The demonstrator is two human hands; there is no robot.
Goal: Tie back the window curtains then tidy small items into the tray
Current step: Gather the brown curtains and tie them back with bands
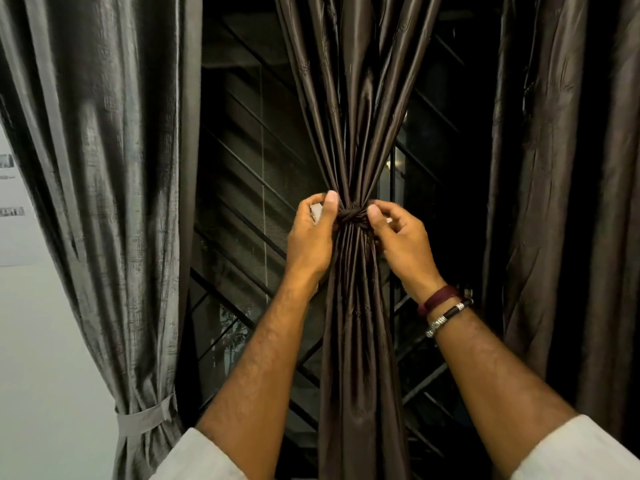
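Both hands pinching knotted tie (352,216) on brown curtain (356,98), left hand (311,233), right hand (398,237), grey curtain (104,168) alongside

Single head-worn view, facing forward, close to the gathered curtain (356,133), wide-angle

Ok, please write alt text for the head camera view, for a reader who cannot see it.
Two hands, the left hand and the right hand, pinch a dark fabric knot cinching a glossy dark brown satin curtain before a dark window. At left, a grey textured curtain hangs gathered by a grey fabric tieback.
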